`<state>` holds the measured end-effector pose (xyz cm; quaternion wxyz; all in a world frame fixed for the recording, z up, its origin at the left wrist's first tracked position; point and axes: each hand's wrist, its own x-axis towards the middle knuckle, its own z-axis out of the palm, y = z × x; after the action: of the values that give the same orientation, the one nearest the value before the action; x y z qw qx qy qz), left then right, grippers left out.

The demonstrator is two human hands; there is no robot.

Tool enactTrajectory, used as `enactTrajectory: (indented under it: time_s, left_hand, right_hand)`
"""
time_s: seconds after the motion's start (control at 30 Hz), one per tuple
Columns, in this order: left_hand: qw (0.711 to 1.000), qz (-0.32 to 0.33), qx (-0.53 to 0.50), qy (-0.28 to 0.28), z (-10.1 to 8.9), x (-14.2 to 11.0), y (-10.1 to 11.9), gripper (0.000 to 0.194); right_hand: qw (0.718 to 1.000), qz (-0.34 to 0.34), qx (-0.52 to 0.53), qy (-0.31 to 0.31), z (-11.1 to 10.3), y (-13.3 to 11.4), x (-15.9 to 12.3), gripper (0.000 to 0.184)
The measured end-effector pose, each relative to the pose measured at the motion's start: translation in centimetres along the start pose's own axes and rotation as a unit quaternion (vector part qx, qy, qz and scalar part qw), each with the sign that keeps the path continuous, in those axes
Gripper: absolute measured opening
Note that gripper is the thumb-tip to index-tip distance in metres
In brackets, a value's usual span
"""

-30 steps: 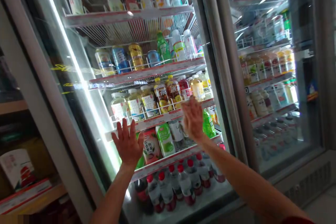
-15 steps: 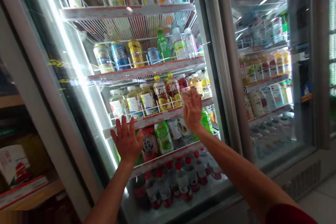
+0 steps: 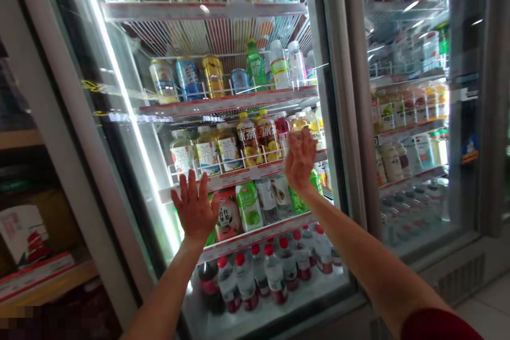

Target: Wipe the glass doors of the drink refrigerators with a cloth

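Observation:
My left hand (image 3: 195, 206) lies flat against the glass door (image 3: 131, 212) of a lit drinks fridge, fingers spread, with nothing in it. It is low on the left side, in front of the shelf edge under the tea bottles. My right hand (image 3: 302, 162) is against the same door farther right, its fingers close together over what looks like a small pale crumpled cloth (image 3: 294, 139). Fingers and blur mostly hide the cloth. Behind the glass, iced tea bottles (image 3: 249, 141) stand just left of my right hand.
Cans (image 3: 187, 79) and a green bottle (image 3: 255, 66) stand on the shelf above. Several red-capped bottles (image 3: 274, 273) fill the bottom. A metal door frame (image 3: 354, 90) separates a second fridge at right. A wooden shelf (image 3: 48, 287) with boxed goods is at left.
The view has shifted slightly, so the fridge appears a little farther right. My right hand has moved slightly across the glass with it; my left hand stays spread on the door.

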<state>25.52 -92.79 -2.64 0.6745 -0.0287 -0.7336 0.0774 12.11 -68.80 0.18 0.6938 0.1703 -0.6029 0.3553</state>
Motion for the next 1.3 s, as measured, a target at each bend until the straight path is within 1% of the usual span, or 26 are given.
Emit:
enactTrajectory:
  time_s: [0.07,0.1,0.17,0.2,0.23,0.27,0.33,0.37,0.4,0.43,0.47,0.5,0.57,0.63,0.7,0.73,0.8,0.9,0.97,1.0,1.03,1.1,1.17,1.23,1.27,1.3]
  left_hand:
    - [1.0,-0.004,-0.005,-0.002,0.0,0.0,0.0,0.063]
    - [1.0,-0.005,-0.01,-0.003,-0.1,0.0,-0.1,0.063]
    - [1.0,-0.006,-0.016,-0.002,-0.1,0.0,-0.1,0.062]
    - [1.0,-0.004,-0.017,-0.001,-0.1,0.0,-0.1,0.062]
    - [1.0,-0.001,-0.017,-0.001,-0.1,0.0,-0.1,0.062]
    - [1.0,0.002,-0.014,0.0,-0.1,0.0,-0.1,0.063]
    - [1.0,0.002,-0.008,0.002,0.0,0.0,-0.1,0.064]
    - [1.0,0.002,-0.006,0.001,0.1,-0.1,-0.1,0.064]
    - [1.0,0.0,-0.006,0.0,0.1,-0.1,-0.1,0.064]
    - [1.0,-0.004,-0.005,-0.001,0.2,-0.1,-0.1,0.064]
    - [1.0,-0.007,-0.005,-0.002,0.2,-0.2,-0.2,0.064]
    - [1.0,-0.009,-0.006,-0.003,0.2,-0.2,-0.2,0.064]
    - [1.0,-0.012,-0.006,-0.004,0.2,-0.2,-0.2,0.063]
    - [1.0,-0.015,-0.007,-0.005,0.1,-0.1,-0.2,0.062]
    - [1.0,-0.015,-0.007,-0.007,0.0,-0.1,-0.3,0.062]
    - [1.0,-0.015,-0.007,-0.007,0.0,-0.1,-0.3,0.061]
    - [1.0,-0.016,-0.008,-0.008,0.0,-0.2,-0.2,0.061]
    - [1.0,-0.02,-0.011,-0.01,0.0,-0.2,-0.2,0.061]
    - [1.0,-0.02,-0.009,-0.012,0.0,-0.2,-0.1,0.061]
    - [1.0,-0.02,-0.009,-0.011,0.0,-0.1,-0.1,0.061]
    - [1.0,-0.02,-0.007,-0.012,0.0,-0.1,-0.1,0.06]
    - [1.0,-0.021,-0.007,-0.012,-0.1,-0.1,-0.2,0.059]
    - [1.0,-0.023,-0.009,-0.013,-0.2,-0.1,-0.2,0.057]
    - [1.0,-0.025,-0.009,-0.015,-0.2,-0.1,-0.4,0.057]
    - [1.0,-0.023,-0.007,-0.016,-0.2,-0.2,-0.4,0.057]
    - [1.0,-0.019,-0.003,-0.016,-0.2,-0.2,-0.4,0.058]
  right_hand:
    - [0.987,-0.125,0.026,-0.093,0.4,-3.7,-1.1,0.059]
    - [0.97,-0.196,0.039,-0.141,0.4,-4.9,-1.6,0.06]
    - [0.931,-0.298,0.052,-0.205,-0.2,-5.4,-2.1,0.059]
    - [0.926,-0.31,0.049,-0.211,-0.6,-4.5,-2.0,0.057]
    - [0.935,-0.291,0.041,-0.198,-1.0,-3.0,-1.6,0.055]
    - [0.955,-0.242,0.027,-0.168,-1.5,-1.0,-1.0,0.052]
    - [0.993,-0.093,-0.005,-0.073,-2.0,2.8,0.5,0.05]
    - [0.999,-0.019,-0.016,-0.024,-2.0,4.2,1.3,0.049]
    - [0.999,0.037,-0.022,0.012,-1.9,4.9,1.8,0.049]
    - [0.997,0.064,-0.021,0.031,-1.5,4.9,2.2,0.05]
    - [0.998,0.062,-0.014,0.03,-1.1,4.1,2.2,0.051]
    - [0.999,0.031,-0.003,0.008,-0.6,2.7,1.8,0.052]
    - [0.993,-0.093,0.021,-0.073,0.0,-0.9,0.5,0.054]
    - [0.96,-0.229,0.041,-0.156,-0.1,-3.9,-0.9,0.056]
    - [0.93,-0.307,0.045,-0.197,-0.7,-4.4,-1.4,0.054]
    - [0.93,-0.309,0.04,-0.194,-1.0,-3.6,-1.2,0.052]
    - [0.956,-0.249,0.018,-0.152,-1.7,-0.7,-0.1,0.048]
    - [0.996,-0.071,-0.014,-0.044,-1.8,3.3,2.2,0.047]
    - [1.0,0.01,-0.012,0.005,-1.0,3.2,3.1,0.049]
    - [1.0,0.015,-0.003,0.005,-0.5,2.1,3.0,0.05]
    - [1.0,-0.008,0.009,-0.013,0.0,0.5,2.5,0.052]
    - [0.988,-0.123,0.037,-0.089,0.7,-3.4,0.9,0.055]
    - [0.946,-0.271,0.063,-0.167,1.0,-6.6,-0.7,0.055]
    - [0.904,-0.366,0.075,-0.208,0.7,-7.4,-1.4,0.052]
    - [0.899,-0.377,0.072,-0.21,0.4,-6.8,-1.3,0.051]
    - [0.909,-0.36,0.064,-0.199,0.0,-5.6,-0.8,0.049]
